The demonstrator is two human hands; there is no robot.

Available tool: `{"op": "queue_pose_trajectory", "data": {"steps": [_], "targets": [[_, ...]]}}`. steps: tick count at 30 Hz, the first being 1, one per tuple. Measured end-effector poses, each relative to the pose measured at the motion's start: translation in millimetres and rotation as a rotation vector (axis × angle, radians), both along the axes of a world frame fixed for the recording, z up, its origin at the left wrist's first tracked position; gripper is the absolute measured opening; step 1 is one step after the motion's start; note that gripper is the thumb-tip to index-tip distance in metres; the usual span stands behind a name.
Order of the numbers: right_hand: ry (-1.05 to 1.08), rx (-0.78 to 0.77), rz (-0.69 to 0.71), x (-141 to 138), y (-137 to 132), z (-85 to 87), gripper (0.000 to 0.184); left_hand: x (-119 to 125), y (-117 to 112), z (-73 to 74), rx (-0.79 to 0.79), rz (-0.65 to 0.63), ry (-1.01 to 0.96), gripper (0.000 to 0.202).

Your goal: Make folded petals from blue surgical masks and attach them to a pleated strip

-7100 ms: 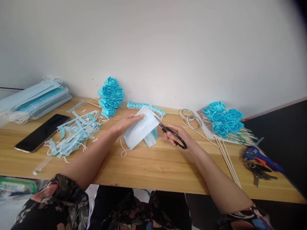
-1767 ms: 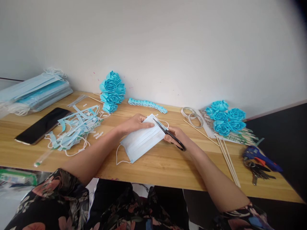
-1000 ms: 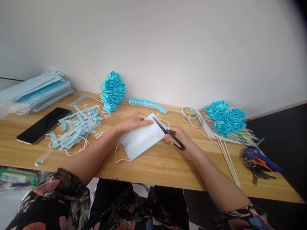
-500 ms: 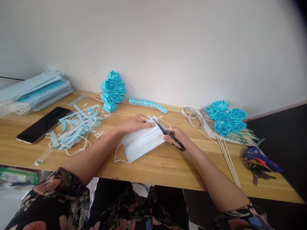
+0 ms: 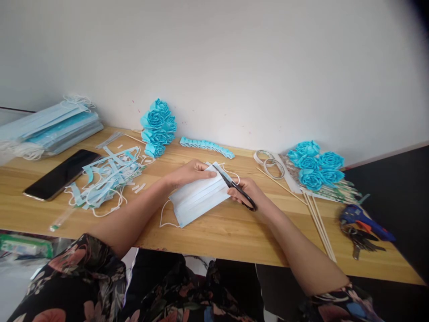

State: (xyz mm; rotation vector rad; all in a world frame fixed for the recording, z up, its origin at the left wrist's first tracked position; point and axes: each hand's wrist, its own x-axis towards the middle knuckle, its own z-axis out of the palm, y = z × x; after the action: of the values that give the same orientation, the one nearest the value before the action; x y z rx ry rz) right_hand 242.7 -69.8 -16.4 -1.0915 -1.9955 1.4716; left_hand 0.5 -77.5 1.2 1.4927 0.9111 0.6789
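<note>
A light blue pleated face mask is held tilted over the wooden table, one ear loop hanging at its lower left corner and another showing behind its right end. My left hand pinches its upper edge, thumb on the front. Black-handled scissors are in my right hand, fingers through the handles. Their blades lie across the mask near its right end, the tip close to my left thumb. Whether the blades have cut into the fabric I cannot tell.
Mask scraps and a phone lie left, before a mask stack. Blue fabric roses, a pleated strip and tape rolls sit behind. Right are more roses, sticks, a glue gun and keys.
The scissors and my right hand have shifted very slightly left along the mask. My left hand keeps its hold in nearly the same place.
</note>
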Motion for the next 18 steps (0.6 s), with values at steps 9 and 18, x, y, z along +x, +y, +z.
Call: {"op": "queue_pose_trajectory", "data": {"steps": [9, 18], "targets": [[0.093, 0.152, -0.288, 11, 7, 12.5, 0.061, -17, 13, -10.8, -0.067, 0.048, 0.020, 0.041], [0.262, 0.202, -0.466, 14, 16, 3.1, 0.058, -19, 37, -30.0, -0.046, 0.512, -0.250, 0.053]]}}
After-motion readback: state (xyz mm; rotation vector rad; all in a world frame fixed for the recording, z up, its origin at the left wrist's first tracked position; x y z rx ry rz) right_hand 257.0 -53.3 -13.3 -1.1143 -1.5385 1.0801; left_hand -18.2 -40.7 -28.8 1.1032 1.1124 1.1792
